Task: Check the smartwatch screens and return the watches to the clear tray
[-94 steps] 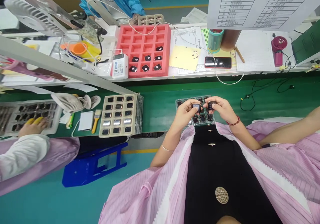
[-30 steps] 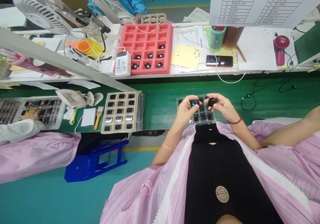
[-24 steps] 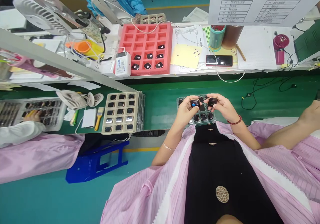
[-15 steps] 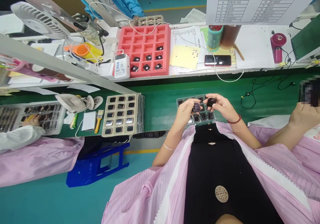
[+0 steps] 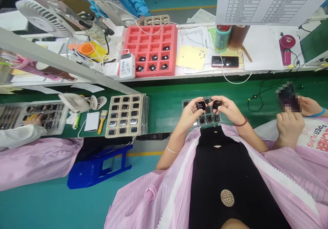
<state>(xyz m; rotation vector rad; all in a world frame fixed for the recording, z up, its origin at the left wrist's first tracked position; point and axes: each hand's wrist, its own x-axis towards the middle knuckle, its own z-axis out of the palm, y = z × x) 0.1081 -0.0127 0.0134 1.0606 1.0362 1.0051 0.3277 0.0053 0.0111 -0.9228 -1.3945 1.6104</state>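
Note:
My left hand (image 5: 190, 113) grips a square dark-screened watch body (image 5: 201, 105) by its edges, its lit display facing up. Small light text shows on that display, too small to read. A second square watch body (image 5: 217, 103), dark with a coppery rim, is pinched in my right hand (image 5: 228, 108). Both hands are side by side above a clear plastic tray (image 5: 219, 121) on the green bench. Several similar dark watch bodies sit in the tray's pockets, partly hidden by my fingers.
Left of my hands stands a stack of beige trays (image 5: 108, 119) with watch bodies. A brush (image 5: 102, 122) and a white fan (image 5: 74, 102) lie beyond. On the shelf are a red foam tray (image 5: 173, 51) and a phone (image 5: 224, 61). Co-workers' hands (image 5: 290, 126) are at both sides.
My left thumb has shifted off the screen to the lower edge of its watch body, which is tilted differently. The right co-worker's hands and dark device have moved left, further into view.

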